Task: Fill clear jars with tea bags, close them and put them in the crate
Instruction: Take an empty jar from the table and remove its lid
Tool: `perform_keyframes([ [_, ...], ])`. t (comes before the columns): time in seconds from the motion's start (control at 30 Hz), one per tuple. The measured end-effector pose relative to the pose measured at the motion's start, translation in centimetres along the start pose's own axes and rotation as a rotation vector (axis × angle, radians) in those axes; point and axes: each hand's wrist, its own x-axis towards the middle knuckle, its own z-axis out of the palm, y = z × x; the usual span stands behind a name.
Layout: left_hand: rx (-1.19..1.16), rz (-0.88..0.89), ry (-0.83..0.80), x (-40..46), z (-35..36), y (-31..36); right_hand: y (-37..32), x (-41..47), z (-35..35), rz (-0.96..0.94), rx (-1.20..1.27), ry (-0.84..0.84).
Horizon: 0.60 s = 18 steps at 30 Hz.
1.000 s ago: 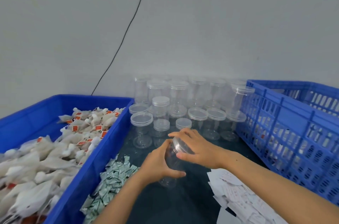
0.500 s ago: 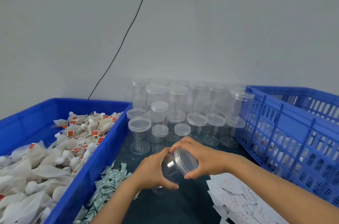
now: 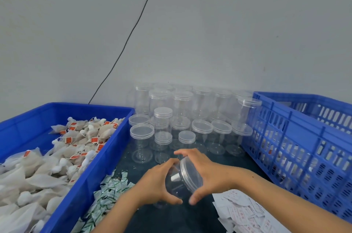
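A clear jar (image 3: 176, 185) is tilted over the dark table, lid end up and to the right. My left hand (image 3: 155, 185) grips its body from the left. My right hand (image 3: 206, 173) grips its clear lid (image 3: 191, 172) from the right, thumb below and fingers over the top. The jar looks empty. White tea bags (image 3: 57, 158) with red tags fill the solid blue bin (image 3: 91, 171) at left. The slatted blue crate (image 3: 297, 149) stands at right.
Several empty lidded clear jars (image 3: 188, 118) stand in rows against the wall behind my hands. Small green-and-white sachets (image 3: 108, 194) lie beside the bin. White printed slips (image 3: 245, 211) are heaped below my right forearm. A black cable (image 3: 131, 32) runs down the wall.
The jar has tipped from nearly upright to a slant, lid toward the right. Both hands have kept their hold, and my right hand has turned around the lid.
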Motion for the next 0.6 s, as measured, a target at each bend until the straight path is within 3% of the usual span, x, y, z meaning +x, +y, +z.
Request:
perform_keyframes([
  [0.07, -0.008, -0.009, -0.005, 0.0, 0.0, 0.0, -0.3, 0.6, 0.7, 0.168, 0.147, 0.036],
  [0.17, -0.044, -0.018, -0.007, 0.0, 0.0, 0.0, -0.3, 1.1, 0.5, 0.26, 0.091, 0.061],
  [0.3, -0.091, -0.028, 0.005, -0.2, -0.2, -0.5, -0.3, 0.8, -0.2, 0.053, -0.086, 0.067],
  [0.53, -0.18, -0.052, -0.004, -0.2, -0.2, -0.9, 0.2, 0.9, 0.1, -0.395, -0.86, 0.222],
  [0.6, -0.216, -0.056, -0.011, -0.1, -0.2, -0.9, 0.7, 0.6, 0.5, -0.467, -0.984, 0.294],
])
